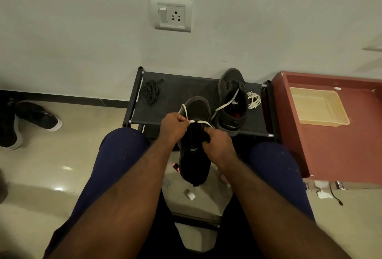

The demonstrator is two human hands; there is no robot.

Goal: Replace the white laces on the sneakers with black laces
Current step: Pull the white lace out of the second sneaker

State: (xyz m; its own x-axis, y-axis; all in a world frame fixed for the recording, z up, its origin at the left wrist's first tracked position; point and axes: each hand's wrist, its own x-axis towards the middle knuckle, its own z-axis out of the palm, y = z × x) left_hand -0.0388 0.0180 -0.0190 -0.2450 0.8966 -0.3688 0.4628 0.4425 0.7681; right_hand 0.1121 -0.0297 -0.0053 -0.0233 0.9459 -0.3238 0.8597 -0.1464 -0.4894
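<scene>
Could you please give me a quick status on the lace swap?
Left hand pinches white lace; right hand grips sneaker. Black laces untouched on rack. Nothing blocking the hands.

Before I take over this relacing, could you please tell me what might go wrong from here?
The white lace pinched by the left hand seems to trail over the second sneaker on the rack; a hard pull could snag there or drag it. The right hand alone steadies the held sneaker, so it might twist. The black laces lie bunched and may tangle.
</scene>
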